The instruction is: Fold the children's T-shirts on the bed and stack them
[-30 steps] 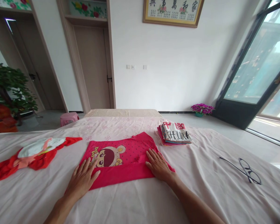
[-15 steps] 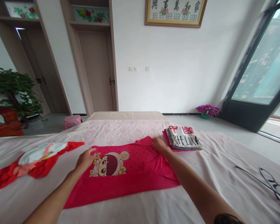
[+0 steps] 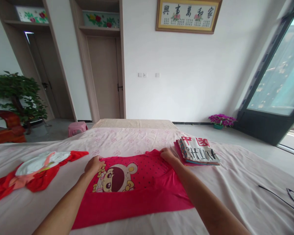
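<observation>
Pink shirt [image 3: 142,186] between left hand [image 3: 93,164] and right hand [image 3: 168,154], far edge in both grips.

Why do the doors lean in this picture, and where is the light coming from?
Head view: the far-left door and glass door slant, probably from wide-angle distortion; head view: daylight looks brightest through that glass; head view: the pink garment shows no harsh glare.

Framed calligraphy [image 3: 188,16] on white wall [image 3: 147,101]; pink stool [image 3: 77,128], grey floor [image 3: 224,135].
</observation>
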